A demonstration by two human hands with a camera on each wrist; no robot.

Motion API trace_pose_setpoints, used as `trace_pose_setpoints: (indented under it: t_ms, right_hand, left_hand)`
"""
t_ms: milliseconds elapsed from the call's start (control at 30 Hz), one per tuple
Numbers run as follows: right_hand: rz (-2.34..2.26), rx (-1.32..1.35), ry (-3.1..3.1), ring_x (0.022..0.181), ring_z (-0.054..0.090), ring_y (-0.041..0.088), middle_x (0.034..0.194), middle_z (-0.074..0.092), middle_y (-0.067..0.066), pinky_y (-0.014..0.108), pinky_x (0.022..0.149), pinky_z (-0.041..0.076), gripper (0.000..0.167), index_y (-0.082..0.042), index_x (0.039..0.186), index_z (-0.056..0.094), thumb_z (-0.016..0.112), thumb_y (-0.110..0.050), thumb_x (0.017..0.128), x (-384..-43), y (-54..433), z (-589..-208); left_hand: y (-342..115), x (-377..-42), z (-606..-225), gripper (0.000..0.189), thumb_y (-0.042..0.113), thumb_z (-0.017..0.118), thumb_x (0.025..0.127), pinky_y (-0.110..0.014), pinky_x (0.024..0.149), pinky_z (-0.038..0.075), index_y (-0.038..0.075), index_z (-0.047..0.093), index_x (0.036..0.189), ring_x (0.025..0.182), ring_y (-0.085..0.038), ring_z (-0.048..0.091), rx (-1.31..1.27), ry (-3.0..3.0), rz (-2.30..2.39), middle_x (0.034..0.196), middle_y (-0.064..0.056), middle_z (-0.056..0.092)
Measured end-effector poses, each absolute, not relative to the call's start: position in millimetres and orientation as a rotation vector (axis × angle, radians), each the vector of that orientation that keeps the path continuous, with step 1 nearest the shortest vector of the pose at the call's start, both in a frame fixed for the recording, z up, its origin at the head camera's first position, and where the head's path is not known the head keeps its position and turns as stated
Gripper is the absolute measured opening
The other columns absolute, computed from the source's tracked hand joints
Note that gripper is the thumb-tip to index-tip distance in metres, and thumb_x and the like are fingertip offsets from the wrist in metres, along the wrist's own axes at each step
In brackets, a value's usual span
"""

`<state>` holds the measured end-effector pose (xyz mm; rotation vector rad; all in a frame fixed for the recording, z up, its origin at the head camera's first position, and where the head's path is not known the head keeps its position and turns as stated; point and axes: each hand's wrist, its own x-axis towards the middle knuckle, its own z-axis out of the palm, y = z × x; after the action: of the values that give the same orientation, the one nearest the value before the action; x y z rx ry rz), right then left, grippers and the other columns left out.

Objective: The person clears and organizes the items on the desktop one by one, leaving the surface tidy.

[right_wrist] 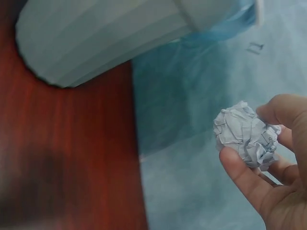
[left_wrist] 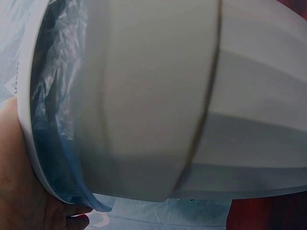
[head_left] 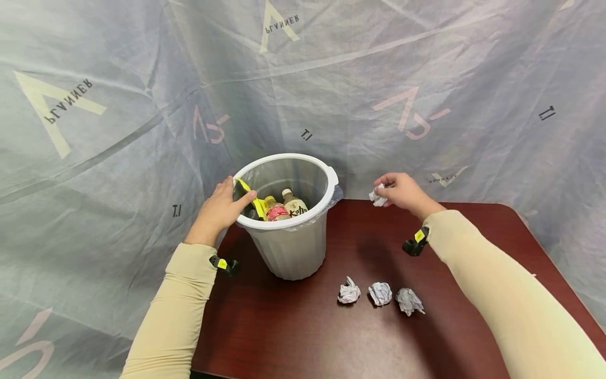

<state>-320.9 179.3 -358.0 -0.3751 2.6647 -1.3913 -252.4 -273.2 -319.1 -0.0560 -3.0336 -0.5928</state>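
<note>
A grey trash can with a white rim and a clear plastic liner stands on the table. My left hand grips its rim at the left, thumb over the inner side and fingers outside; the left wrist view shows that hand against the rim and liner. To the right of the can, in the air, my right hand pinches a crumpled paper ball between thumb and fingers. Three more crumpled balls lie in a row on the table: left, middle and right.
Inside the can are a bottle with a red label, a white-capped bottle and a yellow item. The dark red table ends near a grey printed curtain at the back and left.
</note>
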Motion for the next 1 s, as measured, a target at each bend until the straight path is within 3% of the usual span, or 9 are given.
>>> trace_pose_setpoints:
  t_ms: [167, 333, 567, 800, 1000]
  right_hand:
    - [-1.505, -0.336, 2.689, 0.086, 0.066, 0.024, 0.103, 0.056, 0.014, 0.028, 0.071, 0.060, 0.033, 0.000, 0.129, 0.063, 0.062, -0.017, 0.101, -325.9, 169.9, -327.5]
    - [-1.649, -0.345, 2.677, 0.085, 0.065, 0.018, 0.111, 0.059, 0.015, 0.028, 0.072, 0.060, 0.034, 0.001, 0.130, 0.063, 0.063, -0.017, 0.101, -327.0, 155.5, -300.9]
    - [-1.808, -0.394, 2.684, 0.078, 0.068, 0.018, 0.112, 0.057, 0.013, 0.028, 0.071, 0.060, 0.034, -0.001, 0.127, 0.065, 0.065, -0.019, 0.098, -331.5, 126.9, -278.7]
    - [-1.947, -0.466, 2.574, 0.085, 0.064, 0.017, 0.107, 0.056, 0.012, 0.029, 0.069, 0.061, 0.032, 0.001, 0.125, 0.066, 0.066, -0.014, 0.097, -328.8, 85.7, -263.7]
    - [-1.968, -0.496, 2.480, 0.090, 0.064, 0.021, 0.109, 0.058, 0.012, 0.042, 0.079, 0.061, 0.030, -0.002, 0.124, 0.065, 0.067, -0.014, 0.097, -322.0, 56.3, -259.0]
  left_hand:
    - [-272.1, -252.5, -319.5, 0.109, 0.081, 0.031, 0.094, -0.062, 0.120, 0.010, 0.001, -0.002, 0.161, 0.154, -0.040, 0.002, -0.050, -3.038, -0.598, 0.167, -0.023, 0.006]
    - [-271.6, -252.3, -319.6, 0.109, 0.081, 0.031, 0.093, -0.061, 0.121, 0.011, 0.001, -0.002, 0.161, 0.154, -0.041, 0.002, -0.047, -3.034, -0.604, 0.167, -0.023, 0.006]
    - [-273.2, -251.2, -320.3, 0.111, 0.082, 0.030, 0.093, -0.061, 0.121, 0.011, 0.001, -0.001, 0.161, 0.154, -0.040, 0.003, -0.050, -3.022, -0.616, 0.167, -0.024, 0.007]
    - [-274.5, -251.0, -320.4, 0.110, 0.081, 0.031, 0.093, -0.061, 0.121, 0.012, 0.001, 0.000, 0.161, 0.154, -0.041, 0.004, -0.049, -3.008, -0.621, 0.167, -0.024, 0.007]
    - [-273.5, -252.0, -322.0, 0.110, 0.082, 0.030, 0.093, -0.061, 0.121, 0.012, 0.002, -0.001, 0.161, 0.154, -0.040, 0.003, -0.047, -3.012, -0.618, 0.167, -0.022, 0.007]
